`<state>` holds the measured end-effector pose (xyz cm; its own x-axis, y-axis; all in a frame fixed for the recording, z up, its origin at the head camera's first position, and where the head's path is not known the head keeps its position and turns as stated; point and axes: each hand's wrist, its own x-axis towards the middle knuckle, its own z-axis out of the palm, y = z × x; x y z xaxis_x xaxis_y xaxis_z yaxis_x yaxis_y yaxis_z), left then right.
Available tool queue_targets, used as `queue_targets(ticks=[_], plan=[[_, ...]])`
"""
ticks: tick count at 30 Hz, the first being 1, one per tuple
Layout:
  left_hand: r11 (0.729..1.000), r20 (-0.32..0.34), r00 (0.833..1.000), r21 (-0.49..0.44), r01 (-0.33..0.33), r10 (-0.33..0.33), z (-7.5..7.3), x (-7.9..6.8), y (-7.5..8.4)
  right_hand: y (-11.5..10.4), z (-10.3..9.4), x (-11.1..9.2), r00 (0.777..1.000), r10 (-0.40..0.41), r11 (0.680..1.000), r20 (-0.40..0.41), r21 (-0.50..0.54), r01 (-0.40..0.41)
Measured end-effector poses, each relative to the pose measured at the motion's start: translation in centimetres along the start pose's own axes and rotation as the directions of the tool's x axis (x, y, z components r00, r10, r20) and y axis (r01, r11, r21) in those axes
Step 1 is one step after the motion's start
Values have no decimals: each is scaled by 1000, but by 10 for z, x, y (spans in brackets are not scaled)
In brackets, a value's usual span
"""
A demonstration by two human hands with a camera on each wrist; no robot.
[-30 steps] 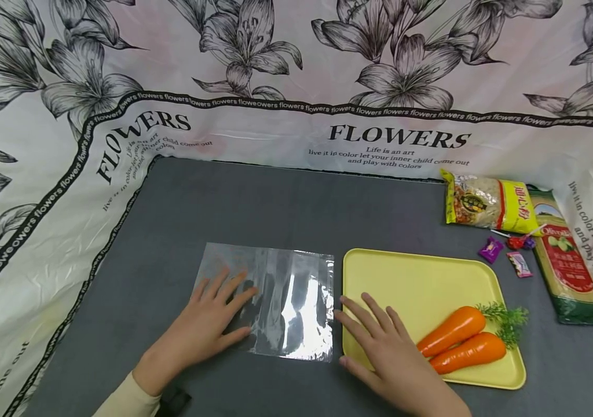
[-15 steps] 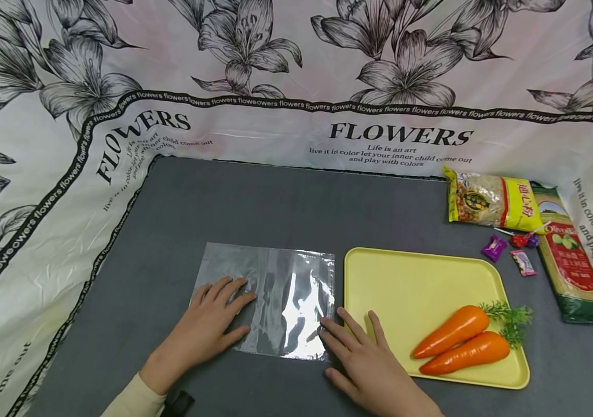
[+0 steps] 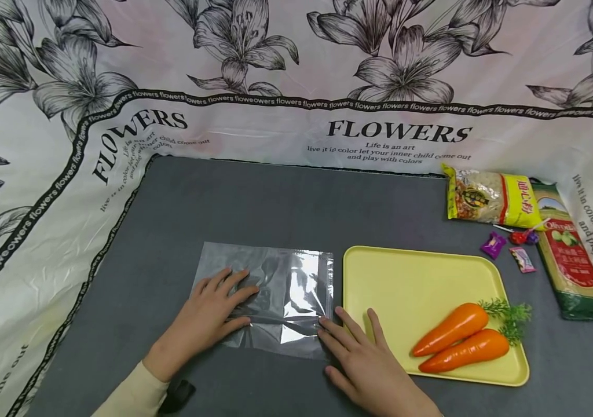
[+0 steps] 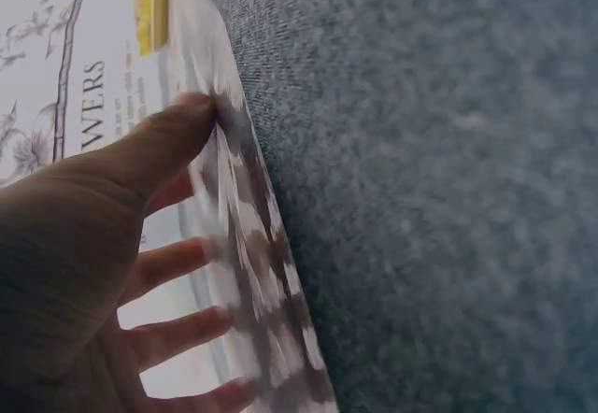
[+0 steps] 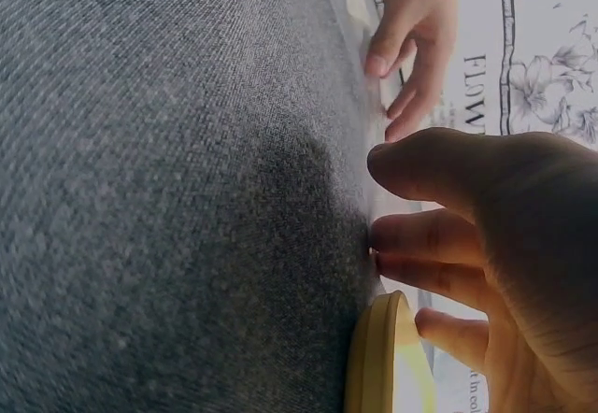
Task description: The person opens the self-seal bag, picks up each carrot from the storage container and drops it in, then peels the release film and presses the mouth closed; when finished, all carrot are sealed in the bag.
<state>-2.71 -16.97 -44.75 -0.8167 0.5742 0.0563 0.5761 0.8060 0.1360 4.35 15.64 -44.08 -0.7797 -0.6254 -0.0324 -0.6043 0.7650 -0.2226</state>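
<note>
Resting on the left part of a clear plastic bag (image 3: 288,284), the left hand (image 3: 201,317) had its fingers spread wide. The right hand (image 3: 366,365), fingers likewise apart, touched the bag's right edge, toward the near corner. The bag lay on the grey surface (image 3: 286,202), just left of a yellow tray (image 3: 401,278), whose near right part bore two orange carrots (image 3: 453,329).

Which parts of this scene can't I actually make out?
Head view: clear plastic bag, partly covered by the left hand.
Head view: black object, partly hidden by the left sleeve; its nature is unclear.
Head view: print on the purple candy, too small to read.
Right wrist view: yellow tray, cut off by the bottom edge.
</note>
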Motion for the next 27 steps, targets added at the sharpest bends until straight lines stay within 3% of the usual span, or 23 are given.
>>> queue_targets(ticks=[10,14,22,27], plan=[[994,-18,998,-101,50,-52,-4,-1,-3,-1,-2,-1,1000,-2,1000,-14,-8,2],[985,-72,997,-168,29,-42,-9,0,-3,-1,-3,-1,1000,-6,1000,-25,-23,6],[962,-129,991,-273,2,-39,-17,3,-2,-1,-5,1,999,-13,1000,-31,-28,13],[926,-184,981,-377,-13,-61,-19,2,-2,-2,-5,2,1000,-4,1000,-15,-23,3]])
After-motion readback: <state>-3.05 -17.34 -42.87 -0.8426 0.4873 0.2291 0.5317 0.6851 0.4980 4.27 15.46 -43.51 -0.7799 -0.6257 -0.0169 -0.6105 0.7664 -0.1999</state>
